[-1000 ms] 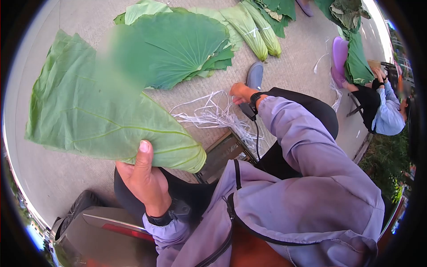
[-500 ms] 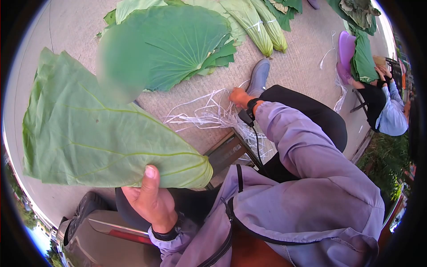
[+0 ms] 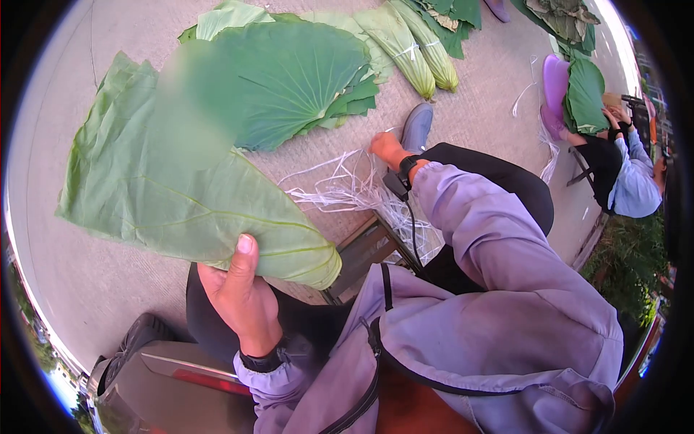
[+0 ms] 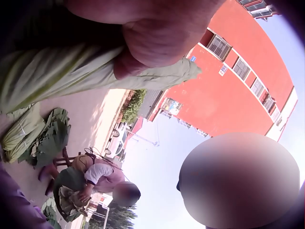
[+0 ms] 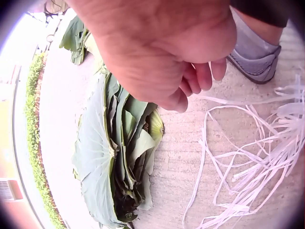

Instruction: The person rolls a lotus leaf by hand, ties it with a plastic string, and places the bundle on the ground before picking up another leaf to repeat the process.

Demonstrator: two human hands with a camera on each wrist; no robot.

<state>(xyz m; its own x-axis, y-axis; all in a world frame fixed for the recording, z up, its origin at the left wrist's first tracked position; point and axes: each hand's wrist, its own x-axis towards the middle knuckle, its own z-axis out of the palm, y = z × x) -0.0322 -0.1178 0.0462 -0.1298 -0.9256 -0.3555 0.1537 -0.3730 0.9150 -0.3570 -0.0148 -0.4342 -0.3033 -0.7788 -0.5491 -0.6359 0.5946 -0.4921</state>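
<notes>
My left hand (image 3: 246, 300) grips a folded lotus leaf bundle (image 3: 195, 210), thumb on top and fingers hidden underneath. The bundle's narrow, rounded end points toward my lap and its broad end spreads to the left. In the left wrist view the pale bundle (image 4: 62, 76) runs beneath the hand. Low by the grey shoe (image 3: 417, 129), my right hand (image 3: 390, 150) has its fingers curled, with a white strip (image 5: 224, 100) at the fingertips. A tangle of white strips (image 3: 340, 189) lies on the ground just below that hand.
A stack of open lotus leaves (image 3: 303, 79) lies on the concrete ahead, beside two tied bundles (image 3: 405, 54). At the right, a seated person (image 3: 632, 173) handles leaves. A low metal frame (image 3: 369, 253) stands before my lap; a black cable (image 3: 414, 231) hangs from my right wrist.
My right hand has drawn up slightly from the strip tangle, its fingers now curled with a strip at them. The left hand and leaf bundle dipped, then came back up.
</notes>
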